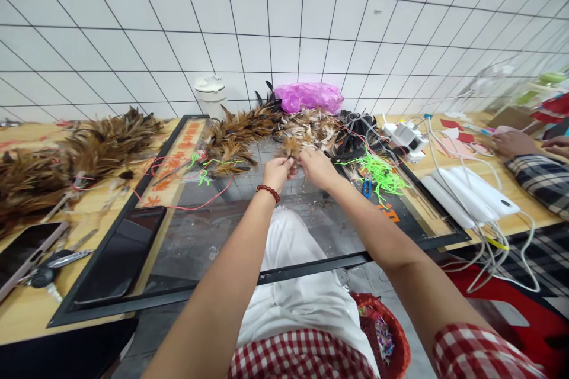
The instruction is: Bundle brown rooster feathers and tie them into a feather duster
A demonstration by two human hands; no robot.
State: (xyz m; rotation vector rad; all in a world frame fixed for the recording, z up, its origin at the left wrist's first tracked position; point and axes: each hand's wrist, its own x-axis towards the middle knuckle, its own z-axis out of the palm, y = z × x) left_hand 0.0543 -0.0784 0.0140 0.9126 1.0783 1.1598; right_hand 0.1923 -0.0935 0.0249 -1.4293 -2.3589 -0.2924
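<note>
My left hand (277, 172), with a red bead bracelet on its wrist, pinches a small tuft of brown feathers (291, 145) over the glass panel (208, 228). Close against it, my right hand (316, 167) has its fingers closed at the base of the same tuft; the exact grip is partly hidden. Just beyond lies a heap of pale and brown feathers (313, 127). Long brown feathers (244, 130) spread to the left of the hands, and black feathers (358, 130) sit to the right. Bright green strings (380, 174) lie right of my right hand.
A pink plastic bag (309, 97) and a white lidded cup (210, 96) stand by the wall. Phones (122, 254) and keys (47, 275) lie left. White power banks (473, 192) with cables are at right, near another person's hand (514, 143). Below is a red basket (402, 346).
</note>
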